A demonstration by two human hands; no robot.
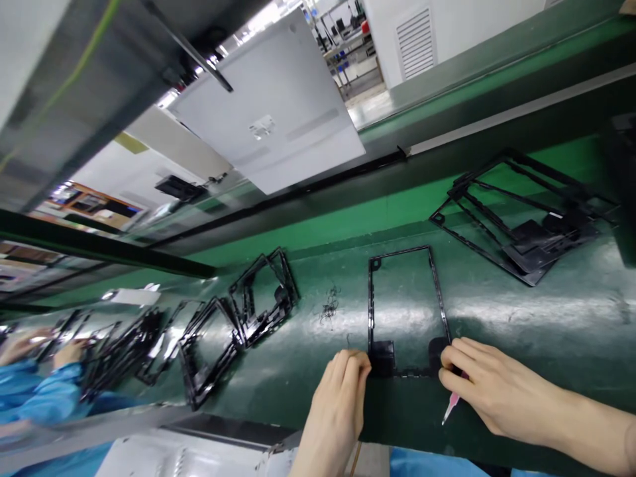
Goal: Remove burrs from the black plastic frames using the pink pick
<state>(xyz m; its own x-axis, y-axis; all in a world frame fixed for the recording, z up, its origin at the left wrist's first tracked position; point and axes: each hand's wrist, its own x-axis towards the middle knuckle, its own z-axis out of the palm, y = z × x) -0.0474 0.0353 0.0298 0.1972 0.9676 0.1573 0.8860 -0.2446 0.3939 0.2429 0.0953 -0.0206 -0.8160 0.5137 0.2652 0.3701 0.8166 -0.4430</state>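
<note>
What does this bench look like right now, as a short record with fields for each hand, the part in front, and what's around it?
Left hand: left hand rests on the near left corner of the black frame
Right hand: right hand on the frame's near right corner, grip shut on a pink tool
Surface: green mat
Right rear: stack of black frames
Left: more frames
Far left: another person's blue sleeve

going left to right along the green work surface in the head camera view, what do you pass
A co-worker's blue sleeve → a row of leaning black plastic frames → the left hand → a flat black rectangular frame → the right hand holding a pink-tipped tool → a stack of black frames.
</note>
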